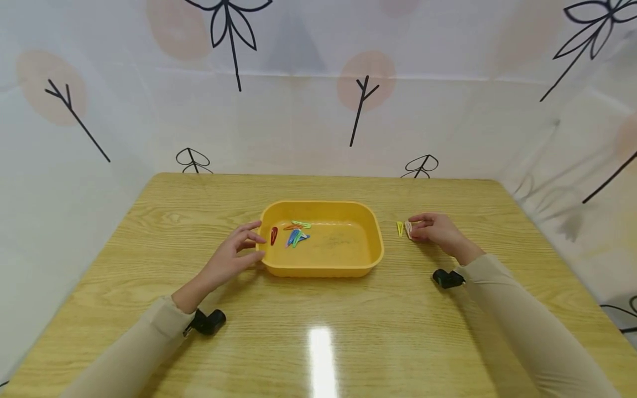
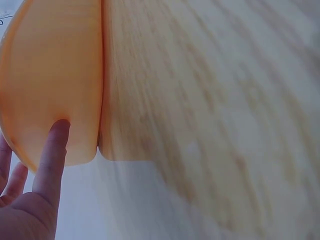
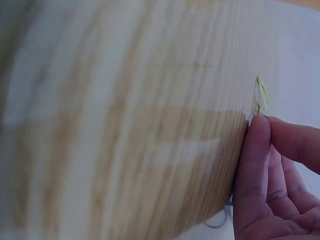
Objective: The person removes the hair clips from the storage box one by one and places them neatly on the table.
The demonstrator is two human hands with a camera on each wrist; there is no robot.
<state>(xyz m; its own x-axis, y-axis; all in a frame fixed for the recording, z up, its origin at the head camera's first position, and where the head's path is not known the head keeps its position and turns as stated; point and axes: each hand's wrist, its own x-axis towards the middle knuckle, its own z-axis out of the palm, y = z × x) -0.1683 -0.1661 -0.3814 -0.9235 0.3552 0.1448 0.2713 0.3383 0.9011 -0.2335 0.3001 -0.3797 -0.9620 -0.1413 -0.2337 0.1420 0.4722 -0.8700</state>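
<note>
Pale hair clip (image 1: 408, 230): being pinched, by the look of it, between thumb and fingertip of right hand (image 1: 440, 232); showing tips together at one end of it in right wrist view. Lying immediately left of that hand, at the right of the scene; not telling whether flat on wooden table (image 1: 318, 309) or slightly raised. Running roughly near to far along its long axis, so crossing the leftward reach of the fingers. Sitting far nearer to right hand than to left.

Going left: passing yellow hair clip (image 1: 400, 229), lying just beside the pale one, running nearly parallel, apart from it. Then reaching yellow tray (image 1: 318, 272), sitting mid-table, stretching left to right. Touching its left end with left hand (image 1: 230, 258), spreading fingers apart, gripping no clip.

Counting outside tray: one pale, one yellow. Counting inside, all toward left end: one dark red clip (image 1: 274, 236) standing apart from the rest, one orange clip (image 1: 292, 227), one lime clip (image 1: 301, 224), plus one blue-and-green heap (image 1: 293, 237), overlapping too much for an exact number. Also counting one tray, two hands, one table.
</note>
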